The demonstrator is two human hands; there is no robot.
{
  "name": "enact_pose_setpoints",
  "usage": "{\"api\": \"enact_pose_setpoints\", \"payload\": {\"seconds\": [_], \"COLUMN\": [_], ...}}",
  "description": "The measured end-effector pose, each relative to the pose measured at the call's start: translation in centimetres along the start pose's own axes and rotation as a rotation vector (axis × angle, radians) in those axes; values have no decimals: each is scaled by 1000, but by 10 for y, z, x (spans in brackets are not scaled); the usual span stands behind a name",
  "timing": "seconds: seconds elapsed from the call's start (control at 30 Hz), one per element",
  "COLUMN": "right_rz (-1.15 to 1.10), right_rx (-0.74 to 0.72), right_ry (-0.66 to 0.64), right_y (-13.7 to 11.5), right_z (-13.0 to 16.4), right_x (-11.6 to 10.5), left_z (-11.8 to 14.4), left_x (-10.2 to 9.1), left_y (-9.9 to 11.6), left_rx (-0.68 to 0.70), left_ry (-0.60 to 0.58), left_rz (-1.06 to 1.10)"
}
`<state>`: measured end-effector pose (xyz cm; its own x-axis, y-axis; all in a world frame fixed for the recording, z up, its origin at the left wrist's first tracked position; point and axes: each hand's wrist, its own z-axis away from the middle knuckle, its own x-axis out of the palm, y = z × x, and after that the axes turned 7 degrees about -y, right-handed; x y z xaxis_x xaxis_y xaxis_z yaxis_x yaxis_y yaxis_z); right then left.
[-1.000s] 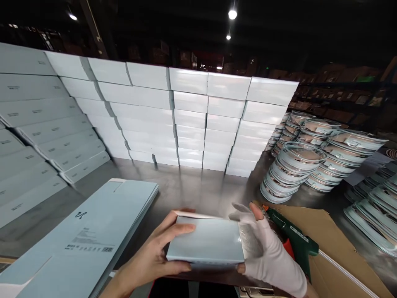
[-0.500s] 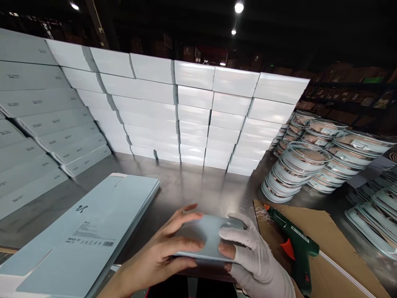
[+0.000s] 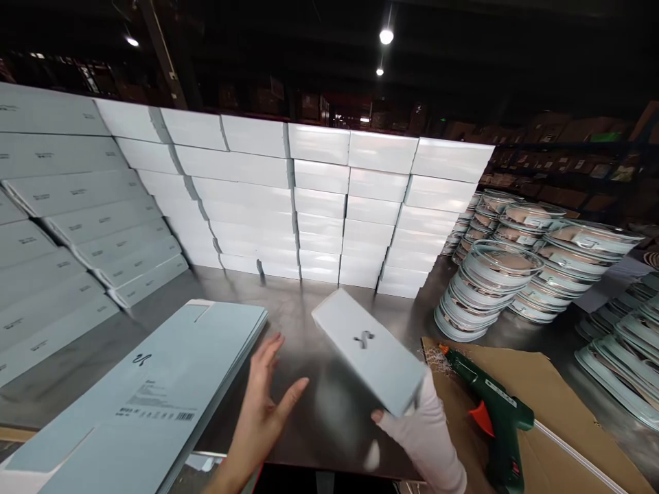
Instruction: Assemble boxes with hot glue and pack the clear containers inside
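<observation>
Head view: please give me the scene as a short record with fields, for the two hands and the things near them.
Right hand: gloved, holds the pale blue box from below, tilted
Left hand: bare, open, above the metal table, holds nothing
Left side: stack of flat blue sheets
Right side: green glue gun on cardboard
Back: wall of white boxes
Far right: stacks of round lids
</observation>
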<state>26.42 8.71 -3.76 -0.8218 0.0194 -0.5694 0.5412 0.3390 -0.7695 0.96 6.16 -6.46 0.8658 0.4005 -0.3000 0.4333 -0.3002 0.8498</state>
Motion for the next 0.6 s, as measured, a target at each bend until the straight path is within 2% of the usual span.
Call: {"api": "enact_pose_setpoints", "payload": {"seconds": [0.07, 0.13, 0.23, 0.3, 0.4, 0.5, 0.6], "right_rz": [255, 469, 650, 704, 752, 749, 655], "right_rx": [13, -9, -23, -22, -27, -86, -292], "right_ry": [-37, -145, -305, -361, -402, -333, -86], "right_y": [-12, -21, -27, -29, -29, -24, -15], "right_z": [-21, -40, -56, -59, -55, -46, -34], "right_x": [2, 12, 32, 41, 41, 36, 32], "left_z": [-11, -23, -40, -48, -52, -52, -58], "left_x": [-24, -51, -94, -121, -151, -164, -169], "left_y": [-1, -6, -18, -30, -48, -64, -65], "left_rx": [15, 26, 6, -77, -307, -517, -625], "left_ry": [48, 85, 128, 159, 217, 231, 220], "left_rz": [-137, -268, -458, -591, -769, -870, -930]}}
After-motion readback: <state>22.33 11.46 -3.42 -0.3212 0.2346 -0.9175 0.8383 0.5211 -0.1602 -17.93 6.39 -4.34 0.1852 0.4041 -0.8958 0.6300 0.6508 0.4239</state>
